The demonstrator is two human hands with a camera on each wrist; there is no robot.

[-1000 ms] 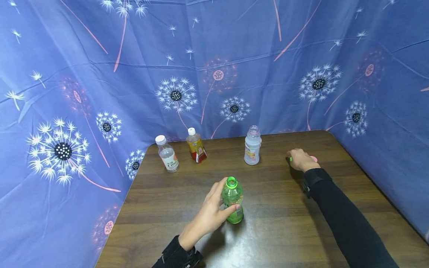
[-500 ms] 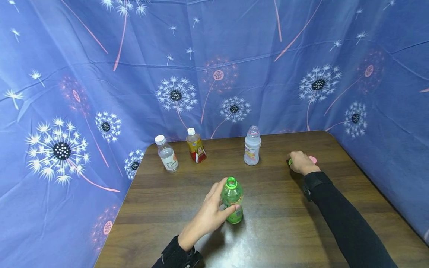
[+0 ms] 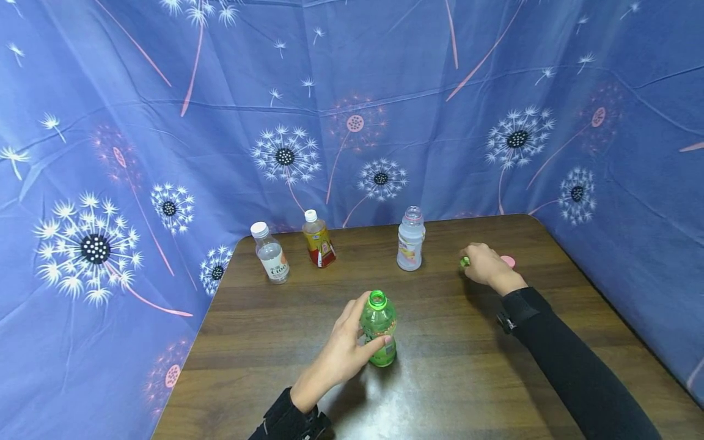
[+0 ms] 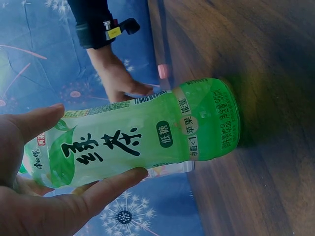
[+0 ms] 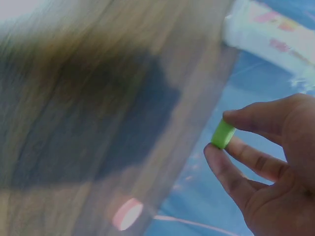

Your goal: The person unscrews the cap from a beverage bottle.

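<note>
My left hand (image 3: 342, 348) grips a green tea bottle (image 3: 379, 324) that stands upright on the table, its mouth uncapped. In the left wrist view the label of the bottle (image 4: 123, 142) shows large dark characters, with thumb and fingers on either side of it. At the right, my right hand (image 3: 486, 266) pinches a small green bottle cap (image 5: 223, 133) between thumb and fingertips, above the table. A pink cap (image 3: 508, 261) lies on the table just beyond that hand; the same pink cap (image 5: 128, 214) shows low in the right wrist view.
At the back stands an uncapped whitish bottle (image 3: 410, 241). Farther left are a white-capped bottle with a yellow and red label (image 3: 319, 241) and a clear white-capped bottle (image 3: 271, 255). A blue dandelion-print cloth (image 3: 352, 91) hangs behind the brown wooden table (image 3: 264, 342).
My right hand has lifted slightly and shifted left with the green cap, uncovering more of the pink cap. The left hand and the green bottle stay in place.
</note>
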